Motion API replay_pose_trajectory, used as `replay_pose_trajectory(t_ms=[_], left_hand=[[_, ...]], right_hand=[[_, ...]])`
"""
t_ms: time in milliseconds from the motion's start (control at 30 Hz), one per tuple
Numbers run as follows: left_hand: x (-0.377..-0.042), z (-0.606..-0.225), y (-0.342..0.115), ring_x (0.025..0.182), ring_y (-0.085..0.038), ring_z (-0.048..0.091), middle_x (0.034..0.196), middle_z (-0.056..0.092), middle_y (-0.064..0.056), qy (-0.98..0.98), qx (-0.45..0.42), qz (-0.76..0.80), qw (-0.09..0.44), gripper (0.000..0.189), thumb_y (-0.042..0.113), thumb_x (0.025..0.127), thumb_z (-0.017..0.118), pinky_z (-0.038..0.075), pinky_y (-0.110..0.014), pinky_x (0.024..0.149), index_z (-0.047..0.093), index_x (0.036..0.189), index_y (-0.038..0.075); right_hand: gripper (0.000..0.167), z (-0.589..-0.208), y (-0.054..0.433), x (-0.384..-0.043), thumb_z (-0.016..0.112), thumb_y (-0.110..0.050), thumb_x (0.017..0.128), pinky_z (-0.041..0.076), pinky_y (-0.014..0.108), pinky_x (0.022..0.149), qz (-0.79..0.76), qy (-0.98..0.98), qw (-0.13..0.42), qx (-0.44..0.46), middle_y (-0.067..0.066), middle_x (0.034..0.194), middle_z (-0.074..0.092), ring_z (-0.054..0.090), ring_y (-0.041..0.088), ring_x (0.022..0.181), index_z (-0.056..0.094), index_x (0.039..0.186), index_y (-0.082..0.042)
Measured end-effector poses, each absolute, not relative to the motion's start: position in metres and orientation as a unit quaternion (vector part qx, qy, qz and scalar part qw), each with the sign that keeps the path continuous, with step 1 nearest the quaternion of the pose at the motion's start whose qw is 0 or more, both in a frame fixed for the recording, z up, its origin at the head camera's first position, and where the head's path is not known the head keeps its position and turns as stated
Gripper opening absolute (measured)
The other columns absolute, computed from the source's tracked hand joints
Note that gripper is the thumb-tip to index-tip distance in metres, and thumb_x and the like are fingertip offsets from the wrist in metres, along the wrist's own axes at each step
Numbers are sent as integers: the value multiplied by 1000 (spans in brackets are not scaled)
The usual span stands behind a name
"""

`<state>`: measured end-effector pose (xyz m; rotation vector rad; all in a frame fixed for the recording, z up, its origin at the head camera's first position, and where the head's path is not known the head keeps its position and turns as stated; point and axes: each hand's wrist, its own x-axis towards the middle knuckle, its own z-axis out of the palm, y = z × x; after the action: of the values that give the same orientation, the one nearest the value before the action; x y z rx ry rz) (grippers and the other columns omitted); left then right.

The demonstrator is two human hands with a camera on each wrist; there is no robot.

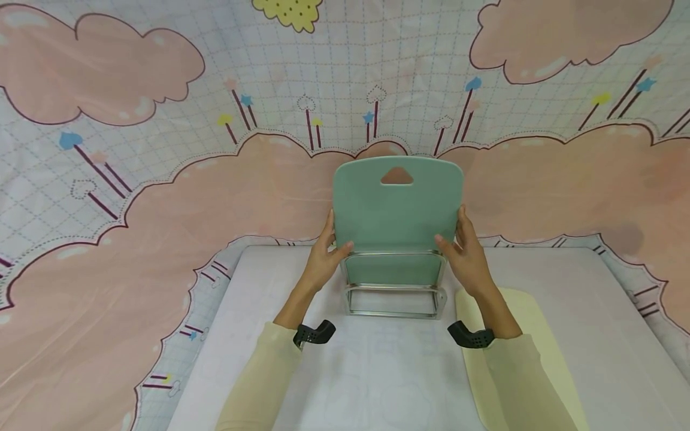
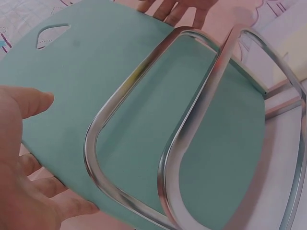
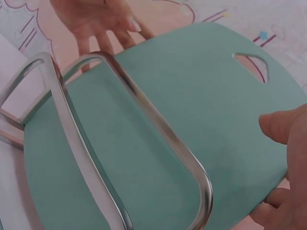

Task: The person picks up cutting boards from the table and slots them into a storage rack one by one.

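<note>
Pale green covers the flat board point(image 1: 398, 209), which stands on end near the far edge of the white worktop point(image 1: 377, 371), its rounded top rising in front of the backdrop. A triangular cut-out point(image 1: 397, 176) near that top lets the pink cloth point(image 1: 232, 191) show through. The board's lower part sits behind the bars of a silvery metal rack point(image 1: 392, 288); in both wrist views two bent metal loops cross in front of its face, and green shows between them. Whether the board's bottom edge rests on the rack's base, or the rack's feet touch the worktop, I cannot tell. The left hand point(image 1: 323, 257) has its grip on the board's left side, thumb in front, fingers spread along and behind the edge. The right hand point(image 1: 466, 257) mirrors it: its grip holds the right edge between the thumb on the near side and the fingers behind, a little above the rack's upper bar. A black device is strapped at each wrist, one on the left point(image 1: 318, 333) and one on the right point(image 1: 469, 335), just beyond the cuffs of pale sleeves point(image 1: 261, 380). Under the right forearm, a cream-coloured panel point(image 1: 530, 314) with rounded corners lies flat on the worktop, partly covered by the arm.
</note>
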<state>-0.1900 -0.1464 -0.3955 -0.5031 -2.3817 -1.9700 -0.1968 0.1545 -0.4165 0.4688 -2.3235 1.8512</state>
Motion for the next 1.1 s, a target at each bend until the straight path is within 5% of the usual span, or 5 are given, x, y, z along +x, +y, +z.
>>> replay_pose_trajectory(t_ms=[400,800,1100], left_hand=[[-191,-392,-145,134,-34,32,158,8,-10,-758,-148,-635,-3,81,8,97,56,46,-46,94,-1,154,14],[-189,-396,-144,134,-38,30,154,19,-16,-748,-130,-650,43,72,9,98,55,34,-53,103,11,154,11],[-182,-399,-146,132,-37,32,148,28,-21,-760,-100,-641,41,70,13,98,56,34,-51,104,13,153,5]], right_hand=[[83,-420,157,-201,55,-23,99,15,58,110,600,-782,69,154,-3,159,-5,1,22,144,-6,154,-18],[84,-420,160,-203,56,-18,98,25,54,108,587,-792,50,161,17,157,11,19,40,140,-7,154,-27],[81,-422,164,-197,53,-26,100,28,54,107,568,-809,45,143,16,157,11,23,42,138,-8,153,-27]])
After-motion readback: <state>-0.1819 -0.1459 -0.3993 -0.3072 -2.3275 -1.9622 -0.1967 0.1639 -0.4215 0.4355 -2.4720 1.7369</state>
